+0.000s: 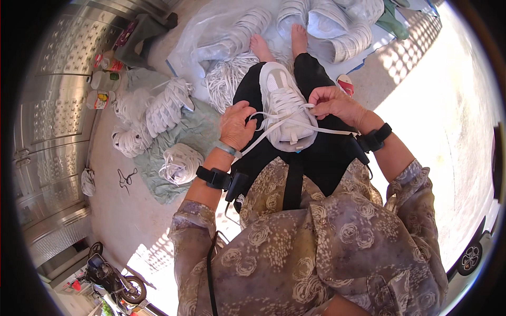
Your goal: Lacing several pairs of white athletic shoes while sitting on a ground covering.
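A white sneaker (273, 79) rests on my lap between my black-trousered thighs, its toe pointing away from me and its opening close to my belly. White shoelaces (331, 130) cross its front and trail out to both sides. My right hand (337, 107) pinches a lace at the shoe's right eyelet edge, thumb and forefinger together. On the left side, my left hand (238, 126) is closed, fingers curled, with a lace loop running into it. The lace ends pass below both hands. Straps with small black devices sit on both forearms.
Beyond my knees lies a heap of loose white laces (224, 81), with plastic-wrapped stacks of white shoe parts (348, 45) behind it. Bundles of white shoe parts (163, 108) sit on a green cloth (171, 138) to my left. Jars (103, 80) stand by the metal door (66, 79). A motorbike (113, 279) is lower left.
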Action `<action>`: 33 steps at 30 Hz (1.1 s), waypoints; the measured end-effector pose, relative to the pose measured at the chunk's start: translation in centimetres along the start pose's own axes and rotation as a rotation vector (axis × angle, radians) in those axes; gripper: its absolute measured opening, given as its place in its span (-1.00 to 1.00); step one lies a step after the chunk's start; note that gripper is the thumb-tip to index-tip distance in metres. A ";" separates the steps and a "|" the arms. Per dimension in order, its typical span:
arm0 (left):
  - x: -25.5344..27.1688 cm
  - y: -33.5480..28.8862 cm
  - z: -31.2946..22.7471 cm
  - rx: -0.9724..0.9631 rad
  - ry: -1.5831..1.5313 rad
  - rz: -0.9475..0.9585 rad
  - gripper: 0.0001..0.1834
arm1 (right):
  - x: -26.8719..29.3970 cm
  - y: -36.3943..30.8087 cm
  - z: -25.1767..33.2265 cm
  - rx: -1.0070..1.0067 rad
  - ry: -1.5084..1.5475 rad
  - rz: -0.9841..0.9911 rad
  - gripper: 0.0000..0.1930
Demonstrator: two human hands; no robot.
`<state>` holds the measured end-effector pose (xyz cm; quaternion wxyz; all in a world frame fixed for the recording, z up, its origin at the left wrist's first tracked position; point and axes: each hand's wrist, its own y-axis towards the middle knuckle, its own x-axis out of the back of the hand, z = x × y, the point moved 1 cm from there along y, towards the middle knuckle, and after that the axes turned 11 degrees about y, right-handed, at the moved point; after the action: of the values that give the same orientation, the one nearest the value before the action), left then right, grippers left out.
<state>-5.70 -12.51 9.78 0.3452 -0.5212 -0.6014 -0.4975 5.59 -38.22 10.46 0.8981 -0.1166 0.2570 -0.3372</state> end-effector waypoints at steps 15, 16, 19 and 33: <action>2.2 0.5 -2.6 0.431 -0.663 -0.221 -0.89 | -3.0 0.3 -1.0 0.808 -1.241 -0.523 -0.88; 2.2 0.5 -2.8 0.433 -0.662 -0.221 -0.89 | -3.0 0.1 -1.0 0.821 -1.245 -0.512 -0.88; 2.4 0.7 -3.0 0.483 -0.866 -0.252 -0.88 | -2.4 -0.5 -1.1 0.436 -1.074 -0.504 -0.87; 4.0 1.2 -0.5 0.554 -1.358 0.260 -0.75 | -2.4 -4.7 -1.3 0.275 -0.739 -0.188 -0.79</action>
<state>-5.43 -11.87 13.94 0.0722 -0.6748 -0.7193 0.1486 0.81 -40.15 12.07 0.9024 -0.1318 -0.1426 -0.3846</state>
